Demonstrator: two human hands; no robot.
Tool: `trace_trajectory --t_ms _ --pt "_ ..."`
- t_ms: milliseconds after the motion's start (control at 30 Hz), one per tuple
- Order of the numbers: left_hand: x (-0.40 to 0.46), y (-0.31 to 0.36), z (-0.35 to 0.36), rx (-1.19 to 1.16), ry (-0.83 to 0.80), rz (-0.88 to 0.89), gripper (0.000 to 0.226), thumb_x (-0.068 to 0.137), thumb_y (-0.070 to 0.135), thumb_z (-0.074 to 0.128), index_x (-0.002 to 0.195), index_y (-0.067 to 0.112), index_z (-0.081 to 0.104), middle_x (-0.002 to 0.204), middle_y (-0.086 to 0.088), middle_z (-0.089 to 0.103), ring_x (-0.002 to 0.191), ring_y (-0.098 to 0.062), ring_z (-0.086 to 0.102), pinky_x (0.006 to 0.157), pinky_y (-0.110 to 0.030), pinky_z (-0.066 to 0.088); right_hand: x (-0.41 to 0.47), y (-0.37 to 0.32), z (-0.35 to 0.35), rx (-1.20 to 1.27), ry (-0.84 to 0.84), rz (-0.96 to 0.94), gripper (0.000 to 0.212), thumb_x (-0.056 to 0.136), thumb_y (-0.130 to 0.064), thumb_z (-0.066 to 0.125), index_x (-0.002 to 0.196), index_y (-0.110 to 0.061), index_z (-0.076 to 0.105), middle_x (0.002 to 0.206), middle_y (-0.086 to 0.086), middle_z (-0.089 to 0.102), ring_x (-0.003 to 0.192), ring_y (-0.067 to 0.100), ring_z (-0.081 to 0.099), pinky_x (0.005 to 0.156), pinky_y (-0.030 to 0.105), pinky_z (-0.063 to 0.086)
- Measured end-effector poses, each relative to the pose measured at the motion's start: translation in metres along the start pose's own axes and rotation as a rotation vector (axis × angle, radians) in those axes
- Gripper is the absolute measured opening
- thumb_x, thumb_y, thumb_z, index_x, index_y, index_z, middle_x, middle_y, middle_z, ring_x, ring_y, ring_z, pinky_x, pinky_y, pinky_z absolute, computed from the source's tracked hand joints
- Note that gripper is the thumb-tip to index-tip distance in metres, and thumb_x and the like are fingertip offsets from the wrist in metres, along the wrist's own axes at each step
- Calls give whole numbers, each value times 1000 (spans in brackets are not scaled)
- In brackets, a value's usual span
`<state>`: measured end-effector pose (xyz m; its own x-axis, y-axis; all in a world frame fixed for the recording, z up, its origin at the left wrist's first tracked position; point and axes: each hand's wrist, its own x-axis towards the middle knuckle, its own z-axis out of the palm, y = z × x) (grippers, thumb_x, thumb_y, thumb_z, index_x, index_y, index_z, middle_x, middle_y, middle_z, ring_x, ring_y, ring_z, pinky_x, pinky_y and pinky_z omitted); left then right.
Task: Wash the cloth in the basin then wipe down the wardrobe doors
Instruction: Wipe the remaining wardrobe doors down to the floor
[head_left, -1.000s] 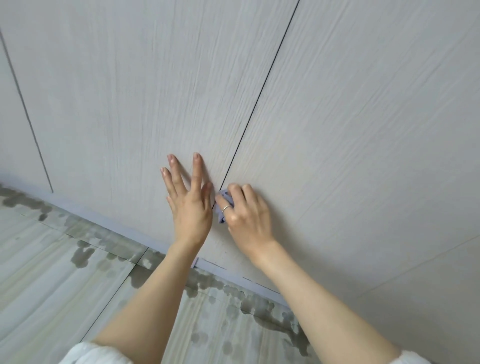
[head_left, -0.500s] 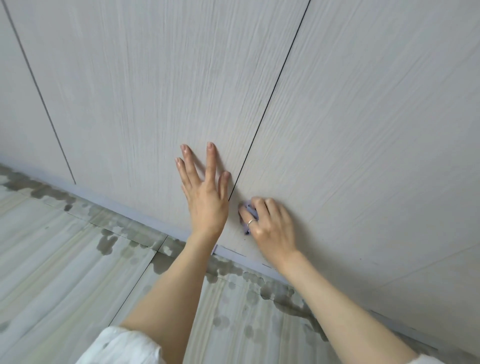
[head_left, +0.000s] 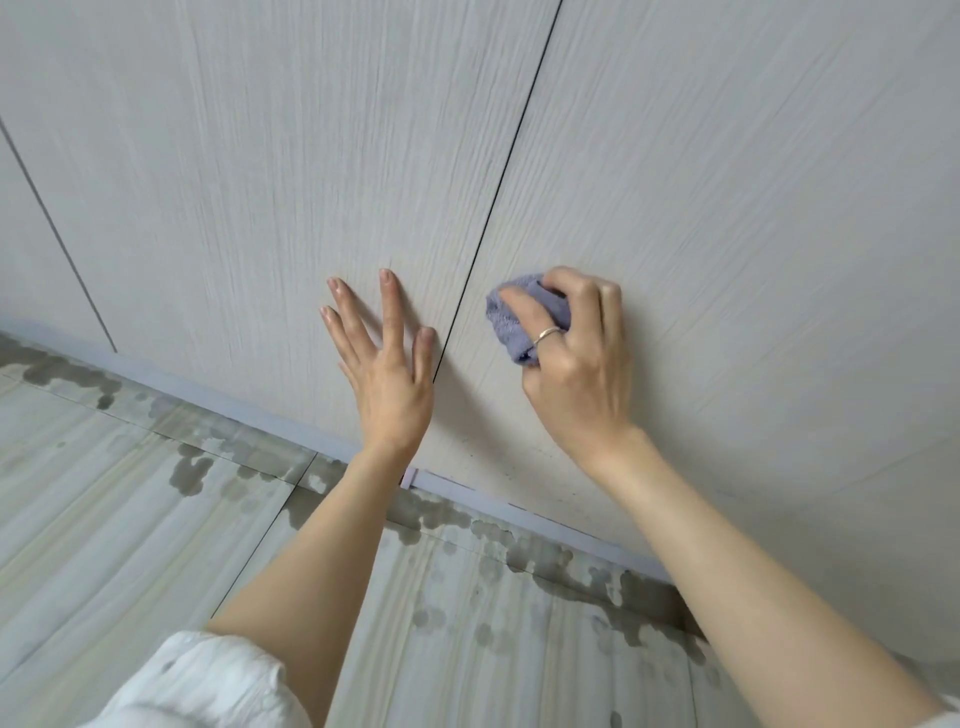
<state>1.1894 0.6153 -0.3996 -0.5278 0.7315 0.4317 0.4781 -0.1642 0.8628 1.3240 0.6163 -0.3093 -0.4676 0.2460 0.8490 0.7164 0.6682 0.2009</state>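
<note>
While the right hand (head_left: 576, 358) grips the cloth (head_left: 511, 317), the flat, released left hand (head_left: 387, 374) could slip on damp door (head_left: 260, 182).

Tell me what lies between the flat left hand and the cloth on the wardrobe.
In the head view, the dark seam between two wardrobe doors runs between the left hand and the purple cloth gripped by the right hand; otherwise only bare door surface.

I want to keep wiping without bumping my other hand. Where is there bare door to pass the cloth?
Free: the pale woodgrain door above and right of the right hand gripping the bunched purple cloth. Crowded: leftward, past the dark door seam, where the left hand presses flat.
</note>
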Motion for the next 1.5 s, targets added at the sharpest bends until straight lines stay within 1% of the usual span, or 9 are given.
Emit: trace_trajectory --t_ms 400,600,733,833,900,1000,1200,1333,1500 --pt "-1 0 3 -10 1 -3 57 102 35 36 146 34 0 156 -14 -17 142 -36 -19 110 -40 -9 -135 43 -14 -254 -541 -359 21 78 2 48 72 -9 65 70 4 51 68 22 37 60 31 32" --pt "-2 0 4 -28 12 -7 58 102 33 36 151 23 4 156 -18 -16 142 -36 -18 109 -27 -17 -85 45 -30 -189 -117 67 38 78 7 50 103 -12 72 91 10 59 78 26 43 64 37 31" --pt "-3 3 6 -39 29 13 57 102 25 37 151 15 8 155 -24 -13 142 -40 -15 101 -7 -22 -152 28 -20 -168 -358 219 42 65 4 44 92 -13 71 85 6 52 77 23 39 61 35 36" --pt "-4 3 8 -61 30 -21 57 102 24 36 151 15 7 155 -22 -15 142 -39 -16 98 -3 -23 -195 2 -21 80 -499 1080 32 77 6 53 94 -14 70 81 1 56 83 22 53 60 26 39" --pt "-4 3 9 -69 40 -15 57 103 24 35 151 15 6 155 -22 -15 142 -39 -16 97 -2 -22 -198 -12 -27 345 -355 1807 13 84 -1 58 91 -10 65 72 2 60 72 24 58 55 23 39" --pt "-5 3 10 -56 54 15 57 103 22 35 151 11 8 154 -26 -13 142 -42 -14 97 -2 -22 -178 -17 -37 739 37 2261 7 84 4 60 84 -3 59 70 9 61 55 19 55 43 21 48" --pt "-2 -1 11 -33 82 56 56 103 22 36 150 4 11 152 -32 -8 141 -47 -10 100 -6 -22 -108 8 -57 1098 641 2034 36 83 9 62 118 8 52 107 22 64 87 27 65 61 30 59" --pt "-1 -3 12 -25 86 82 57 103 23 36 149 2 11 151 -35 -8 140 -49 -10 104 -10 -22 -97 30 -59 1117 639 1929 28 83 8 62 109 1 55 96 16 64 84 25 64 59 28 57" --pt "-2 -5 13 -27 84 78 57 103 25 33 150 2 9 150 -35 -10 141 -46 -11 106 -15 -21 -147 12 -26 1099 401 2355 10 80 12 59 88 6 61 77 18 69 61 22 62 42 22 49"
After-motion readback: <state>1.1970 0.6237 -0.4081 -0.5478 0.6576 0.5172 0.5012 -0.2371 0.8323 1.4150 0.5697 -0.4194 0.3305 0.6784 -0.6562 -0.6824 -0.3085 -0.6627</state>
